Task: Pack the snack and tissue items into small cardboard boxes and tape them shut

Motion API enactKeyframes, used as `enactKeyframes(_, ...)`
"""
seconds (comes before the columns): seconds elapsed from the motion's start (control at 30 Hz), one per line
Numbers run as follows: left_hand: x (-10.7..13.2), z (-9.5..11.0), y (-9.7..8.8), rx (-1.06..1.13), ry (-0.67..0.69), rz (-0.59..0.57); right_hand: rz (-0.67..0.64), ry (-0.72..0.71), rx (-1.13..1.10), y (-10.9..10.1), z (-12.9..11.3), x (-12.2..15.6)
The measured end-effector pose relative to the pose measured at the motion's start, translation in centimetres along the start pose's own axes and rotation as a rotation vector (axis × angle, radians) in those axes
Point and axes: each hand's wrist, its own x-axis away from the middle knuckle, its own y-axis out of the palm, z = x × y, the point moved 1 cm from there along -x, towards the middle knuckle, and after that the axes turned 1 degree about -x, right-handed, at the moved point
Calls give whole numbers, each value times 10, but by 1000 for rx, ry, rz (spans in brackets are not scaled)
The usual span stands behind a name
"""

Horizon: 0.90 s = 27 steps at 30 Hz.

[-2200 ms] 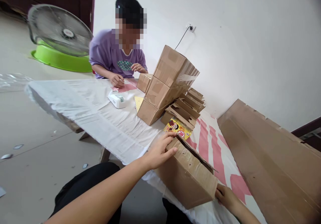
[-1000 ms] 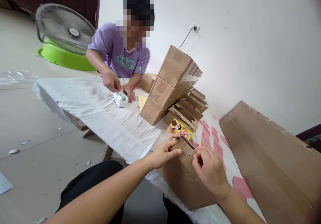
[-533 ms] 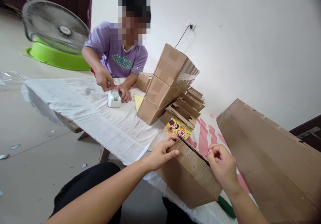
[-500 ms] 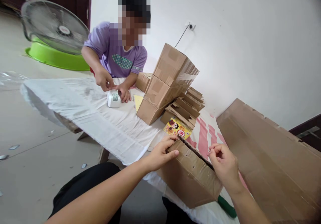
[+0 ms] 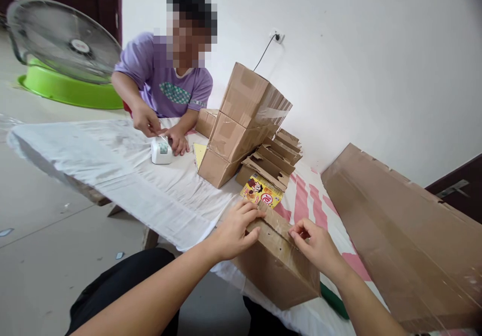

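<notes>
A brown cardboard box lies at the near edge of the table in front of me. My left hand grips its far left corner, fingers curled over the top edge. My right hand rests on the box's top, fingers pinched together on the edge of the lid; what they pinch is too small to name. A yellow printed card lies just beyond the box.
A leaning stack of taped cardboard boxes and several flat cartons stand mid-table. A big flattened cardboard sheet lies at right. Across the table a person in a purple shirt handles a white tape dispenser. A fan stands on the floor.
My right hand came up from the box's near corner to its top edge and slid along it. The raised lid flap now lies down on the box. The other person took hold of the dispenser.
</notes>
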Motion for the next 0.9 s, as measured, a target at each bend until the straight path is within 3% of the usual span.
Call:
enactKeyframes(0.17, 1, -3, 3, 22, 6, 11, -64, -18, -120, 8, -3, -16)
enactKeyframes(0.37, 4, -2, 2, 25, 2, 5, -143, 144, -219, 15, -6, -27)
enactKeyframes(0.5, 3, -1, 1, 36, -8, 2, -139, 238, -247, 18, -5, -23)
enactKeyframes(0.67, 2, -1, 2, 50, -17, 9, -124, 223, -252, 20, -10, -17)
enactKeyframes(0.9, 3, -2, 2, 58, -15, 5, -9, 253, -481, 15, -4, -14)
